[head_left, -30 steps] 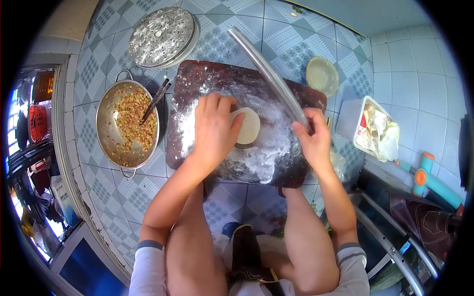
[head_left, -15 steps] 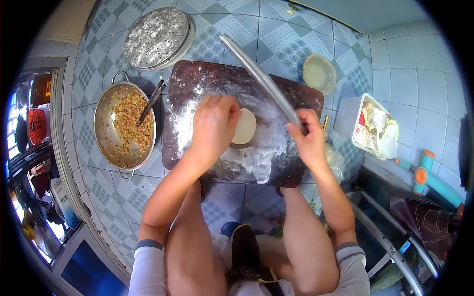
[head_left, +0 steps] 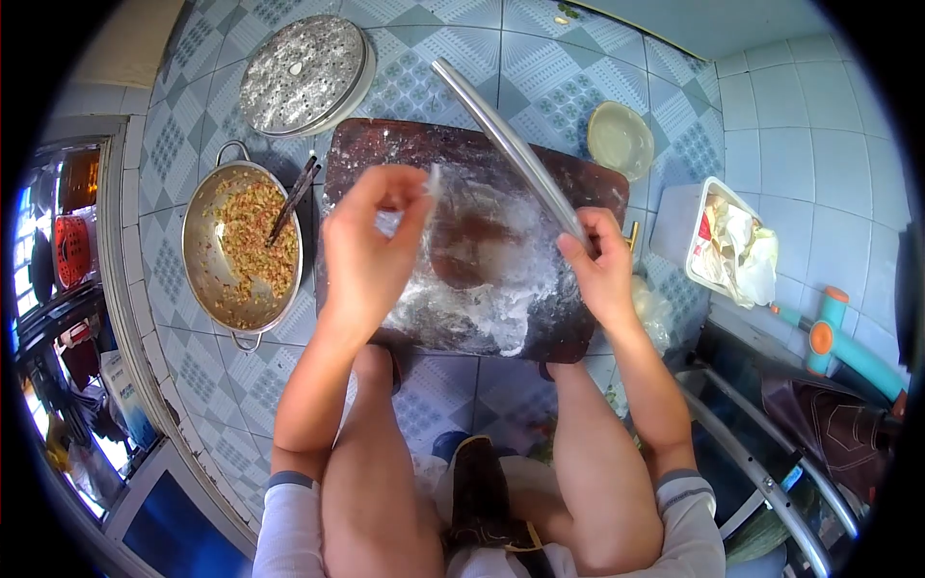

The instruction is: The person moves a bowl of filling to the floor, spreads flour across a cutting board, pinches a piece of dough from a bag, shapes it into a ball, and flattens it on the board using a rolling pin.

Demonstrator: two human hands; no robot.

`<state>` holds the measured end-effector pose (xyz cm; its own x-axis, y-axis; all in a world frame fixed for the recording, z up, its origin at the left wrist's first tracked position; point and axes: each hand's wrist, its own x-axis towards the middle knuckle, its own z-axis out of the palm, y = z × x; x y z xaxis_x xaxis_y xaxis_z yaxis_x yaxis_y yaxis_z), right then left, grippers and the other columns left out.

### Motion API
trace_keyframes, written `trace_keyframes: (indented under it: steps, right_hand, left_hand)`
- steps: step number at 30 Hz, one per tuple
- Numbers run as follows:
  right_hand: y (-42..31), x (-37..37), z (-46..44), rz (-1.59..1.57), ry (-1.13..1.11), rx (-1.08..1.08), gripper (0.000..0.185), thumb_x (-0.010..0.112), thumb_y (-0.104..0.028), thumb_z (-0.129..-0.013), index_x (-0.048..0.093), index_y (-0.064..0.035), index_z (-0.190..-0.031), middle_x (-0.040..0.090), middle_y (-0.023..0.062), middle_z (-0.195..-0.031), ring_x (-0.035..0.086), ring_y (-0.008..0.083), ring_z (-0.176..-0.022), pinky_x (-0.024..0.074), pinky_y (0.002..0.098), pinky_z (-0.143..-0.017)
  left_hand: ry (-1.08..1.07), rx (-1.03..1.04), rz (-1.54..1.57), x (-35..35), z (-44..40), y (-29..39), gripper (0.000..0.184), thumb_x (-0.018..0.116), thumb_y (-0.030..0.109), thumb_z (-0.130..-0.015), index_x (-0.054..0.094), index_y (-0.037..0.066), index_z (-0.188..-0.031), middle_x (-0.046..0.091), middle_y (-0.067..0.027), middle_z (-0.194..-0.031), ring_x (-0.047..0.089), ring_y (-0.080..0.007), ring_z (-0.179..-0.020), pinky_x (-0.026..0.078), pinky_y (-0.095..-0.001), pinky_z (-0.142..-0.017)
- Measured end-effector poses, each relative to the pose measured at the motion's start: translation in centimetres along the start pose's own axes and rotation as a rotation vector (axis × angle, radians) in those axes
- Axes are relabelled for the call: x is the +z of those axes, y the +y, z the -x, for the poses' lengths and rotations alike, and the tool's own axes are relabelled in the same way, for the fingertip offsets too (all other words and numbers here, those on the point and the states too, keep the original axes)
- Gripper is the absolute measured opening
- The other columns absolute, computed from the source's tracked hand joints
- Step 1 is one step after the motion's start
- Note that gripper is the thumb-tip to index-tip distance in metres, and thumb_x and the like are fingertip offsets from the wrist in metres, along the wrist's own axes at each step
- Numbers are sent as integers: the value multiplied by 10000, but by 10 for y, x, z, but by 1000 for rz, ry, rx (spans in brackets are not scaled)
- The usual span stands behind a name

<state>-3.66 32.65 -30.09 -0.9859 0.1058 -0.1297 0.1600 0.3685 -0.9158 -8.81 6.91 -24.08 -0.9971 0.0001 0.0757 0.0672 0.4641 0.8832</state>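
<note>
"As I watch remotely, where's the dough piece?"
"Pinched in the left hand, over the board's left half, nearly edge-on. I see the right hand gripping a metal rod, its long axis slanting leftward past the far edge."

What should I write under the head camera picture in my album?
Over a floury board, the left hand holds thin dough and the right hand holds a metal rod.

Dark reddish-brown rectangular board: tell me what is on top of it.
White powder covers much of the board. The right hand holds a long silver metal tube over it; whether they touch is unclear. The left hand hides whatever lies beneath.
</note>
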Motion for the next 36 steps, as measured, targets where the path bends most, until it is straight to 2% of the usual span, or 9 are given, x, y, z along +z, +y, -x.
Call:
trace_keyframes:
  steps: [6, 9, 10, 13, 15, 16, 18, 21, 36]
  right_hand:
    - [3, 1, -1, -48, 4, 1, 267, 742, -96, -835, 588, 3, -1029, 559, 50, -982, 548, 149, -837, 452, 256, -769]
    - [4, 2, -1, -32, 10, 16, 265, 740, -95, -836, 587, 5, -1029, 557, 53, -984, 549, 151, -839, 453, 257, -773]
    - [5, 2, 0, -30, 6, 16, 265, 740, -95, -836, 587, 5, -1029, 557, 53, -984, 549, 151, -839, 453, 257, -773]
    - [6, 1, -1, -42, 7, 10, 263, 739, -90, -836, 589, 4, -1031, 557, 57, -987, 551, 151, -841, 455, 259, -775]
    - [6, 0, -1, -17, 5, 11, 258, 739, -83, -836, 589, 3, -1027, 560, 60, -985, 555, 153, -844, 458, 262, -782]
    - [6, 0, -1, -19, 12, 13, 258, 739, -83, -836, 589, 3, -1027, 560, 60, -985, 555, 153, -844, 458, 262, -782]
    - [3, 2, -1, -53, 24, 21, 256, 741, -80, -830, 589, 1, -1020, 565, 59, -975, 558, 157, -844, 461, 265, -779]
    - [0, 3, 0, -59, 42, 6, 254, 743, -82, -826, 588, -3, -1010, 566, 55, -963, 558, 160, -834, 460, 264, -769]
    - [1, 4, -1, -26, 37, -32, 248, 736, -65, -824, 581, -1, -1006, 560, 50, -975, 552, 146, -828, 459, 261, -754]
  left_hand:
    - [140, 339, -414, 7, -1, -21, 183, 666, -4, -816, 660, 56, -989, 679, -120, -885, 666, -283, -797, 535, -370, -676]
    - [1, 398, -448, 39, 5, -30, 240, 600, -28, -757, 637, 67, -975, 644, -100, -853, 638, -283, -769, 535, -379, -668]
    - [-49, 392, -415, 48, 8, -29, 190, 658, 1, -804, 648, 67, -982, 663, -105, -866, 651, -300, -775, 530, -393, -667]
    - [-182, 379, -399, 60, 17, -17, 266, 683, 23, -778, 644, 66, -1038, 662, -120, -989, 642, -314, -920, 532, -380, -744]
    - [-175, 428, -417, 61, 20, -12, 506, 710, 163, -798, 558, 13, -1256, 561, -186, -1287, 524, -357, -1215, 461, -415, -972]
    - [-181, 434, -417, 62, 21, -15, 506, 710, 163, -798, 558, 13, -1256, 561, -186, -1287, 524, -357, -1215, 461, -415, -972]
    - [-372, 396, -594, 62, 25, -22, 796, 666, 380, -840, 359, -57, -1431, 320, -227, -1516, 285, -385, -1420, 251, -493, -1149]
    - [-471, 363, -640, 63, 32, -25, 930, 575, 521, -860, 231, -78, -1483, 209, -225, -1571, 182, -362, -1470, 127, -531, -1179]
    - [-519, 457, -669, 57, 41, -27, 876, 530, 560, -859, 314, -24, -1475, 291, -163, -1555, 237, -316, -1458, 130, -545, -1175]
